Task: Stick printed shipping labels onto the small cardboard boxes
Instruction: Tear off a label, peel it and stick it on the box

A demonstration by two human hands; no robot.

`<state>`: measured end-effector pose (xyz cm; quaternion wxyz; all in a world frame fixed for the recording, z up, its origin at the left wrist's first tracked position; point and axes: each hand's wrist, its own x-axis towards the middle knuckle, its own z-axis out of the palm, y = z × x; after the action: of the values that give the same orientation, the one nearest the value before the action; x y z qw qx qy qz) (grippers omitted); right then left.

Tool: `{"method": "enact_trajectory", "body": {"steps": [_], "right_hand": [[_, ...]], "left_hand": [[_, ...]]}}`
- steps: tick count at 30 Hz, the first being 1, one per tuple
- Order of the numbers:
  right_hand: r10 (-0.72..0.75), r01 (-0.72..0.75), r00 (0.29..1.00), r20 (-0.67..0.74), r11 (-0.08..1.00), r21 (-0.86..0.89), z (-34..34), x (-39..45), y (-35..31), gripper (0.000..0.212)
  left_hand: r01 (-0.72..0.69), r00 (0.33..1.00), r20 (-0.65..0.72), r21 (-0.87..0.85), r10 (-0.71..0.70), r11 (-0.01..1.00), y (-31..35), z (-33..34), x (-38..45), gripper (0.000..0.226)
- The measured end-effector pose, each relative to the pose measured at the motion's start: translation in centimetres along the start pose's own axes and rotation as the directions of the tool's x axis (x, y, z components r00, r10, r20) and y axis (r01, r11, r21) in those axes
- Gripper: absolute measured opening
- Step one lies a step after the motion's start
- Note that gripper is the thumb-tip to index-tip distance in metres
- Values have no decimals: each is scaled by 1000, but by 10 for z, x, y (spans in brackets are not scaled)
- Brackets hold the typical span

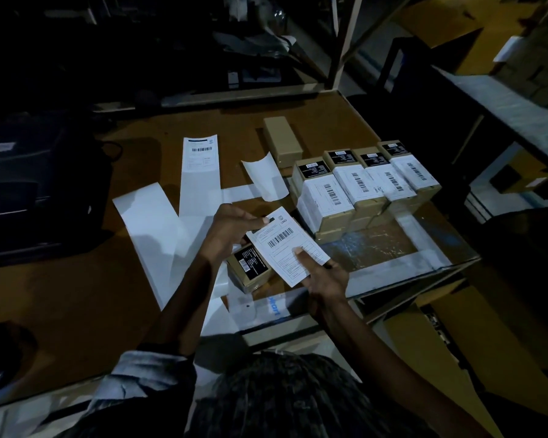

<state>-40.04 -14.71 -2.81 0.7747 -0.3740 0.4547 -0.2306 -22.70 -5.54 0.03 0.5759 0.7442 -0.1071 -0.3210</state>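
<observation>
A white shipping label (285, 245) with a barcode hangs just above a small cardboard box (250, 271) that lies on the table and carries a black sticker. My left hand (228, 232) pinches the label's upper left corner. My right hand (323, 273) holds its lower right edge, thumb on the printed face. Several labelled boxes (361, 188) stand in a row at the right. One bare box (282, 139) lies behind them. A strip of backing paper with one printed label (201, 153) runs across the middle of the table.
Empty backing strips (152, 222) and a curled piece (264, 177) lie on the brown table (76, 295). A dark printer-like machine (29, 191) sits at the left. A taped shiny patch (377, 245) marks the table's right corner. Shelving stands behind.
</observation>
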Motion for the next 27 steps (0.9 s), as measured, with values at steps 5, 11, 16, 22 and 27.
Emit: {"method": "enact_trajectory", "body": {"steps": [5, 11, 16, 22, 27], "right_hand": [[24, -23, 999, -22, 1000, 8, 1, 0, 3, 26], [24, -23, 999, -30, 1000, 20, 0, 2, 4, 23], [17, -17, 1000, -13, 999, 43, 0, 6, 8, 29], [26, -25, 1000, -18, 998, 53, 0, 8, 8, 30], [25, -23, 1000, -18, 998, 63, 0, 7, 7, 26]], "left_hand": [[-13, 1000, -9, 35, 14, 999, -2, 0, 0, 37], [-9, 1000, -15, 45, 10, 999, -3, 0, 2, 37], [-25, 999, -18, 65, 27, 998, -4, 2, 4, 24], [-17, 999, -29, 104, 20, 994, -6, 3, 8, 34], [-14, 999, -28, 103, 17, 995, -8, 1, 10, 36]]}}
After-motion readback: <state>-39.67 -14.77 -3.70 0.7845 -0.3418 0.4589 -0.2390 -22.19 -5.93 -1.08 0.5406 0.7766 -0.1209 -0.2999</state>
